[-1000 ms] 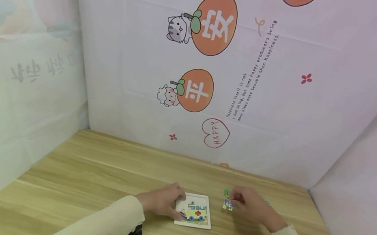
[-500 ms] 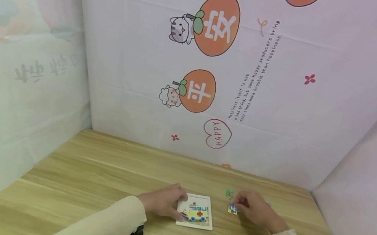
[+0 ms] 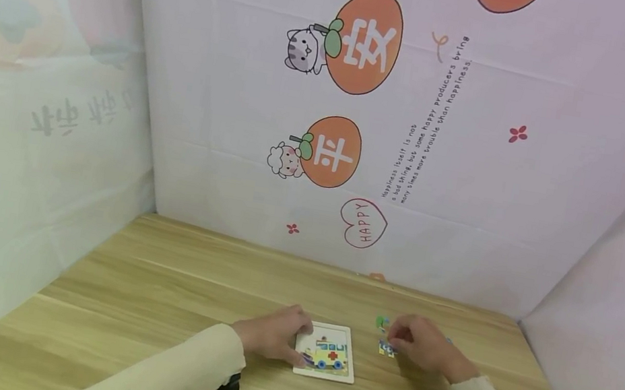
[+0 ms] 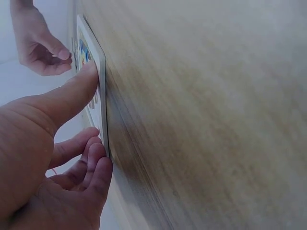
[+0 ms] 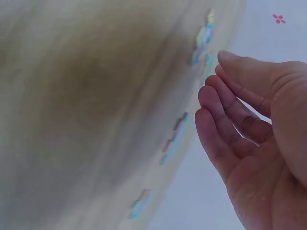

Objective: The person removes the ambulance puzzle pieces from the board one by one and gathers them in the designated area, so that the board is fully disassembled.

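A white-rimmed puzzle board with a yellow ambulance picture lies flat on the table. My left hand holds its left side. In the left wrist view the thumb presses on the board's rim and the curved fingertips touch its edge. My right hand hovers low over loose puzzle pieces, thumb and index close together. Just below its fingertips lies a yellow-and-blue puzzle piece, partly covered. In the right wrist view no piece shows between thumb and fingers; contact with a piece is unclear.
A green puzzle piece lies behind the yellow-and-blue one. Another bit of blue shows beyond the right hand. The right wrist view has further loose pieces on the wood-grain table. White printed cloth walls enclose the table's back and sides.
The right hand has moved slightly rightward and nearer, and the yellow-and-blue piece has shifted a little the same way. The left hand stays on the board. The head view has drifted slightly.
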Demonstrator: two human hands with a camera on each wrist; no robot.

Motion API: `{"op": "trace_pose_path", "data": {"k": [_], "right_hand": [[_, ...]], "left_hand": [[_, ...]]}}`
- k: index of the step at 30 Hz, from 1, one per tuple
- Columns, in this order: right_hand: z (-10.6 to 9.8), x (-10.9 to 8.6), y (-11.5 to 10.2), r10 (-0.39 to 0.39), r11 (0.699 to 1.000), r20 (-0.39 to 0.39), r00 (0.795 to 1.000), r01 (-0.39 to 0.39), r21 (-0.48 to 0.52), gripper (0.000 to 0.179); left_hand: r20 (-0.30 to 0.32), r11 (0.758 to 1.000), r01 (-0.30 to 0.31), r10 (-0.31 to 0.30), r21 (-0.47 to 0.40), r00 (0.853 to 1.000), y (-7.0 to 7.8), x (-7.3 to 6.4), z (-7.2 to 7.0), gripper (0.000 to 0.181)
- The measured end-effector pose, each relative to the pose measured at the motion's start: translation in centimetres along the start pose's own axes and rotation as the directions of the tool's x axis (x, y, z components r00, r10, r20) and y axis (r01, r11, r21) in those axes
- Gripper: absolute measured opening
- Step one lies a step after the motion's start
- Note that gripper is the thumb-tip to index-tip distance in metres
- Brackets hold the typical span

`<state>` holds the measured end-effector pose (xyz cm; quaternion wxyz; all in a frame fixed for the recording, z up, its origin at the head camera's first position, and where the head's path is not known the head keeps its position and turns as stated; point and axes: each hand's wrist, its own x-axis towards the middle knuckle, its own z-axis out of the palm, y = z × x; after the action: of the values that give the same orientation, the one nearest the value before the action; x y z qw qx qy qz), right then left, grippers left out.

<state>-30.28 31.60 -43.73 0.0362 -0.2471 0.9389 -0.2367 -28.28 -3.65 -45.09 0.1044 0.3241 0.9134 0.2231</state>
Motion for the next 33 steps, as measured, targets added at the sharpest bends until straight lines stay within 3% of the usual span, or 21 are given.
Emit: {"op": "trace_pose_path", "data": {"k": [6, 13, 19, 24, 33], "right_hand": [[-0.8, 0.7, -1.9, -0.043, 0.996, 0.03, 0.999, 0.046, -0.073, 0.013], [-0.2, 1.9, -5.0, -0.088, 0.983, 0.093, 0.992, 0.101, -0.152, 0.027], [0.9, 2.9, -7.2, -0.166, 0.973, 0.134, 0.977, 0.184, -0.142, 0.025], [1.7, 3.7, -8.6, -0.179, 0.973, 0.175, 0.968, 0.2, -0.111, 0.025], [3.6, 4.8, -8.6, -0.299, 0.945, 0.158, 0.941, 0.315, -0.086, 0.023]], "left_hand": [[-0.001, 1.0, 0.003, -0.003, -0.009, 1.0, 0.1, -0.2, -0.2, 0.065], [0.001, 1.0, 0.004, -0.004, -0.012, 1.0, 0.4, -0.4, -0.5, 0.064], [0.005, 1.0, 0.008, -0.008, -0.005, 1.0, 0.4, -0.2, -0.4, 0.062], [0.011, 1.0, -0.007, 0.007, 0.008, 1.0, 0.4, 0.0, -0.5, 0.062], [0.018, 1.0, -0.007, 0.007, -0.008, 1.0, 0.4, -0.2, -0.7, 0.062]]}}
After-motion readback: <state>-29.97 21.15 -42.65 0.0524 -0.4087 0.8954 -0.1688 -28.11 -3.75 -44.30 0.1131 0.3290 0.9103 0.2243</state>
